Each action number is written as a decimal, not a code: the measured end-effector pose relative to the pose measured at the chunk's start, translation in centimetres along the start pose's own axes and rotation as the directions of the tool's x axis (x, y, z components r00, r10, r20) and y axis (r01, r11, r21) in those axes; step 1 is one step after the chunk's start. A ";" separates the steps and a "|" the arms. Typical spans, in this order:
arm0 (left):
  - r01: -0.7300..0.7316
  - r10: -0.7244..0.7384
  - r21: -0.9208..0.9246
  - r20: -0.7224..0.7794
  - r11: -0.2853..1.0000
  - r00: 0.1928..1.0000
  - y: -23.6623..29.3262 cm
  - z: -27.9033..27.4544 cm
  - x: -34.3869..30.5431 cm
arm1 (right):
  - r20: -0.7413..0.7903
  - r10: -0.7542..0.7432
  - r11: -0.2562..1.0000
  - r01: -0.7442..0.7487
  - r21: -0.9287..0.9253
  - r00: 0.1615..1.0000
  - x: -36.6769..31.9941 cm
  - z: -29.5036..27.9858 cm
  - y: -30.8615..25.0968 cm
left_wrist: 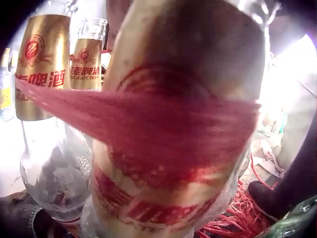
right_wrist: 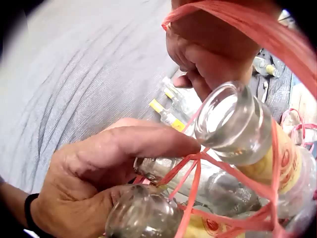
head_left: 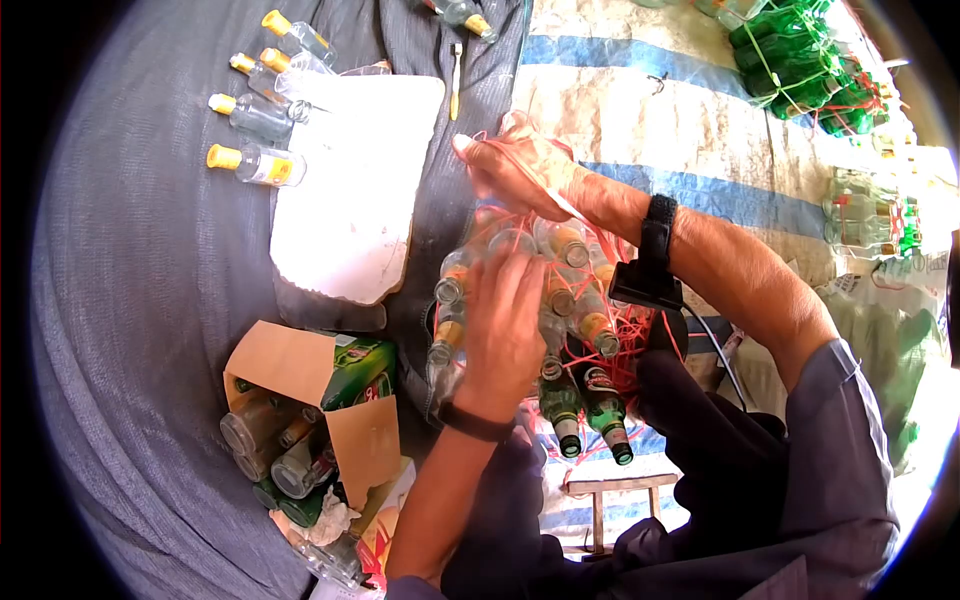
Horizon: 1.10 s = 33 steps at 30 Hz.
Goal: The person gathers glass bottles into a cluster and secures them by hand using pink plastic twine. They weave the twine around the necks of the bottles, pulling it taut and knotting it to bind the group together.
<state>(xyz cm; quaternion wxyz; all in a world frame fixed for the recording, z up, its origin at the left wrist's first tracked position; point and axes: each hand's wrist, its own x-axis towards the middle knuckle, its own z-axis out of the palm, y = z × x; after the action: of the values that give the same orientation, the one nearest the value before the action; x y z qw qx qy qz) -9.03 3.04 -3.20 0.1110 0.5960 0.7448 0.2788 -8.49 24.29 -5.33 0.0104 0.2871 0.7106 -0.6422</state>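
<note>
A bundle of clear glass beer bottles (head_left: 572, 245) stands upright between my hands, laced with pink plastic string (right_wrist: 197, 154). My right hand (head_left: 525, 172) is raised beyond the bundle, fingers curled round a strand that wraps across its back. Low over the bottle necks is my left hand (head_left: 507, 325). In the right wrist view, its index fingertip (right_wrist: 185, 143) is right at the point where several strands cross, with string running between finger and thumb. The left wrist view shows a blurred pink band (left_wrist: 163, 129) across a close bottle with gold-labelled bottles (left_wrist: 44, 69) beside it.
Two green bottles (head_left: 604, 405) lean near my knees beside loose pink string. A white board (head_left: 355, 190) lies to the left, with several yellow-capped bottles (head_left: 262, 165) along it. An open carton (head_left: 283, 352) holds bottles. Tied green bottles (head_left: 795, 60) stand at far right.
</note>
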 end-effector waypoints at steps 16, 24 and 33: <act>-0.037 0.030 -0.139 -0.049 0.990 0.998 -0.9 -0.3 1.2 | -0.080 -0.225 0.936 0.193 -0.294 0.971 4.9 0.5 2.5; 0.131 -0.149 -0.267 -0.050 0.955 0.988 -1.2 0.3 0.9 | -0.022 -0.216 0.928 0.198 -0.315 0.976 2.6 -2.2 3.5; 0.135 -0.156 -0.214 -0.083 0.967 0.984 -1.2 0.5 0.8 | 0.045 -0.287 0.958 0.287 -0.002 0.957 -4.6 -4.9 1.2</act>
<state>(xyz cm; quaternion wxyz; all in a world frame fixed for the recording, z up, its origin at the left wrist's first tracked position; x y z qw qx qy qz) -9.96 3.78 -4.15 0.1557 0.5103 0.7580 0.3752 -2.42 27.03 -3.84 -0.0657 0.1666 0.7471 -0.6402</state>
